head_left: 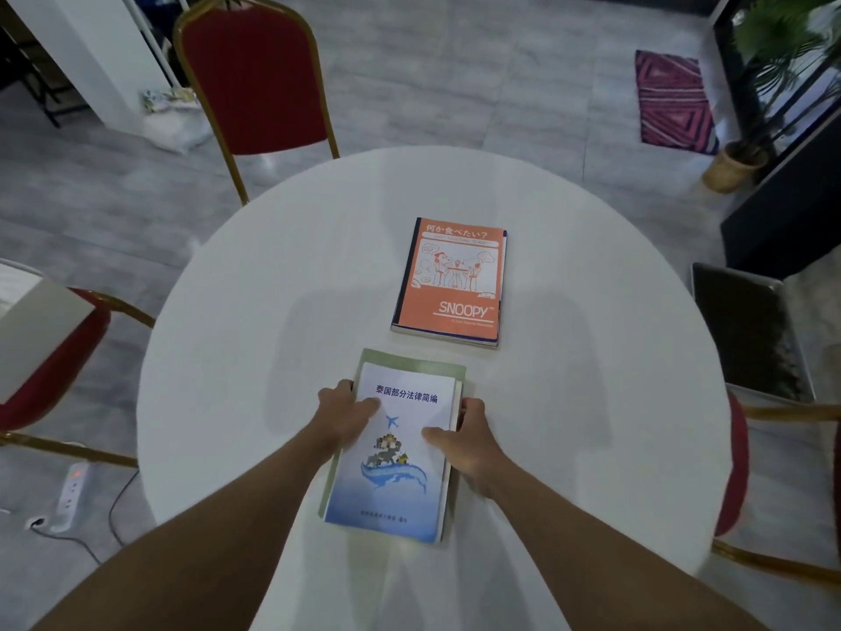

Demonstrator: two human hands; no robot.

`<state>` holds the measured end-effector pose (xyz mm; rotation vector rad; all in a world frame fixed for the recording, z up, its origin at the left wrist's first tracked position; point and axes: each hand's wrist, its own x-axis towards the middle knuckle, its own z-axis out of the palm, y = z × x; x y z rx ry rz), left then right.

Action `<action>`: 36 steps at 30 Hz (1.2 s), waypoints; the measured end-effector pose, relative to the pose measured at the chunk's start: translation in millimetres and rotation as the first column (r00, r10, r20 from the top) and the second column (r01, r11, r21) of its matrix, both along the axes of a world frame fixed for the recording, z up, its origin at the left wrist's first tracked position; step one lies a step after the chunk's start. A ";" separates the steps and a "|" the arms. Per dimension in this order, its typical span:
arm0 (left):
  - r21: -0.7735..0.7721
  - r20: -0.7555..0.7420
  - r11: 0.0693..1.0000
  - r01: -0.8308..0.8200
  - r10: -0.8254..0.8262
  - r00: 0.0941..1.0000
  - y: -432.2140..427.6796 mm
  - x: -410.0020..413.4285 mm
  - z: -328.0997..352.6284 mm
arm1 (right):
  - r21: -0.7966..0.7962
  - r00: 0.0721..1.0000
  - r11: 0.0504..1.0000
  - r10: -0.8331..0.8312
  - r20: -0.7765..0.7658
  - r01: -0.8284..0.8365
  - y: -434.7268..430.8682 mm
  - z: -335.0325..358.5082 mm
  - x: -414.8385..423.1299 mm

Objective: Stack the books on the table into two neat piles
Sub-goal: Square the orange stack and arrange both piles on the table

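Low in the frame, my left hand [348, 414] and right hand [459, 441] each gripped a side of the blue booklet [391, 453], thumbs on its cover and fingers curled over its edges. It lay on top of the green book [409, 362] on the white table [273, 311]. The booklet was narrower than the green book and turned a little against it, with another thin edge showing along its right side. I judged that an uneven squeeze would buckle the soft cover or fan the thin layers apart instead of squaring them. Pushing the lot forward could also have knocked the orange book [450, 284]. That one lay just beyond at the centre of the frame, across a narrow strip of table, with at least one more book's edge showing beneath it. On either side open white top ran out to the round rim, so sideways room looked ample. The near rim was out of sight below my forearms, which made pulling toward me the blind direction. Past the far rim a red chair [255, 79] stood at upper left, and a dark tray [751, 330] lay on another chair at the right.
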<state>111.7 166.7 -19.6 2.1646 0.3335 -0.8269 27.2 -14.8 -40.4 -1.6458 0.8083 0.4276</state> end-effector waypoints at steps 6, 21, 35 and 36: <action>-0.167 0.157 0.985 0.049 -0.022 0.987 -26.1 23.4 26.5 | 0.073 0.978 0.985 -0.164 0.130 0.156 -20.7 7.9 18.1; -0.112 0.377 0.975 0.191 -0.136 0.916 -116.0 167.0 36.6 | -0.111 0.926 0.952 -0.243 0.290 0.285 -97.6 44.4 161.8; 0.056 0.466 0.949 0.309 -0.299 0.833 -131.7 221.8 -30.9 | -0.541 0.994 0.839 0.015 0.110 0.047 -116.3 4.2 224.1; -0.070 0.466 0.944 0.324 -0.256 0.847 -130.1 221.2 -32.2 | -0.482 0.988 0.873 0.003 0.153 0.072 -114.0 1.2 218.6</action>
